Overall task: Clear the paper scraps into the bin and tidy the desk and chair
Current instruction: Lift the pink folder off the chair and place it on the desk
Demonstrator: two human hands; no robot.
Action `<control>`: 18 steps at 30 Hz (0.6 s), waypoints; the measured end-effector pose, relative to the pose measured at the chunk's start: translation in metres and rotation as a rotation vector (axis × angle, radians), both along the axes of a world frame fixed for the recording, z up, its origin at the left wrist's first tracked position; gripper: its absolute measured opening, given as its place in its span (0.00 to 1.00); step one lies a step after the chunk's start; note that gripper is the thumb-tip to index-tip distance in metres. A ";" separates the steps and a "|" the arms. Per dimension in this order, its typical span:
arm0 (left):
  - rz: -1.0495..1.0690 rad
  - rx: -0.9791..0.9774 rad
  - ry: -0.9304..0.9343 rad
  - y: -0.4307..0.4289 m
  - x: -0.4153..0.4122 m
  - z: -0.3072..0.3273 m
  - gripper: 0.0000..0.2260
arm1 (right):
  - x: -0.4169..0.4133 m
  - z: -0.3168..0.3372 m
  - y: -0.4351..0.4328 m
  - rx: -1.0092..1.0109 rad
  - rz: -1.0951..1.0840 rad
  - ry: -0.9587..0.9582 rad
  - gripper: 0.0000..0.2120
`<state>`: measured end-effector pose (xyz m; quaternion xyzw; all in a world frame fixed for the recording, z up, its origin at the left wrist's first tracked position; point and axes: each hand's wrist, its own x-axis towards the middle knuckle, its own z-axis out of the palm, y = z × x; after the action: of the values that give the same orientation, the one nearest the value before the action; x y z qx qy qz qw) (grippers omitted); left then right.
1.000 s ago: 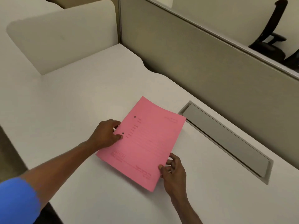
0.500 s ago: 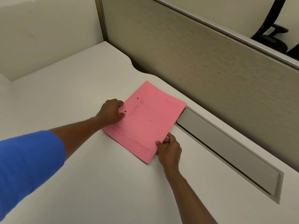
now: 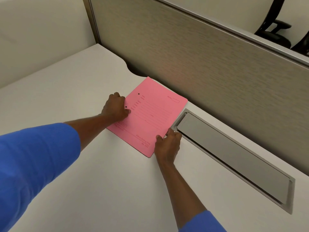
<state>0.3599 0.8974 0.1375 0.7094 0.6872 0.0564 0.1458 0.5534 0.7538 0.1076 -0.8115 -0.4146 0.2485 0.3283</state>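
A pink file folder (image 3: 150, 118) with printed lines and two punch holes lies flat on the white desk (image 3: 83, 164), close to the partition. My left hand (image 3: 115, 108) grips its left edge beside the punch holes, thumb on top. My right hand (image 3: 168, 144) pinches its near right edge, next to the end of the cable tray. No paper scraps and no bin are in view.
A grey metal cable tray lid (image 3: 234, 156) is set into the desk at the right. A beige fabric partition (image 3: 200, 56) stands behind the desk, and a white side panel (image 3: 41, 39) stands at the left. A black office chair (image 3: 274, 30) shows beyond the partition.
Both hands have slid the pink folder away from me, toward the partition, and laid it flat. Its far right corner now lies beside the cable tray's end.
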 end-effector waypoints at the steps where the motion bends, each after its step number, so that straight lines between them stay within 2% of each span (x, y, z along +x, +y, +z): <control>1: 0.005 0.001 0.003 0.001 0.001 -0.001 0.26 | 0.000 0.000 0.001 -0.006 0.001 -0.018 0.18; 13: 0.001 0.018 -0.007 0.014 0.012 -0.003 0.25 | -0.001 -0.003 0.007 -0.020 0.042 -0.106 0.16; 18: -0.005 0.016 0.006 0.015 0.010 -0.004 0.27 | 0.001 -0.007 0.004 0.024 0.033 -0.033 0.20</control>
<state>0.3697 0.9121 0.1335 0.7124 0.6854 0.0595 0.1384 0.5549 0.7582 0.1003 -0.8044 -0.4363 0.2357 0.3270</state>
